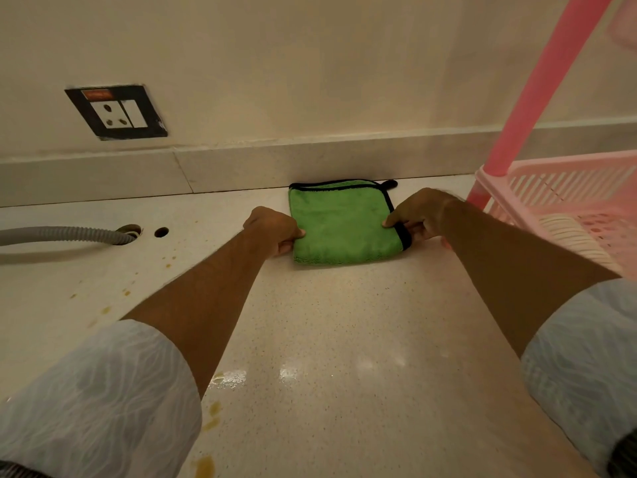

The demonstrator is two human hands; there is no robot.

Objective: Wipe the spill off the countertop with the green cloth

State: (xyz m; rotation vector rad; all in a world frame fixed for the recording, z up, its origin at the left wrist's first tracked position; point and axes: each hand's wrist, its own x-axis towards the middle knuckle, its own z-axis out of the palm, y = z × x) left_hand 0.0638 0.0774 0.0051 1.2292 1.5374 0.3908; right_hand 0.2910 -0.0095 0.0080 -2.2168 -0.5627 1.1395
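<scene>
My fingers are mostly hidden under the folded green microfibre cloth with black trim (339, 224), lying by the wall on the speckled pale stone countertop (344, 322). My left hand (272, 229) and right hand (418, 215) each pinch one edge. Several yellowish spill drops (211, 414) dot the counter nearer me, left.

The folded cloth (341, 225) lies on the countertop (344, 322) against the back wall, between the left hand (272, 229) and right hand (420, 215). A rack (568, 201) stands right; a hose (69, 234) and socket (117, 112) lie left; spill drops (210, 419) sit nearer, left.
</scene>
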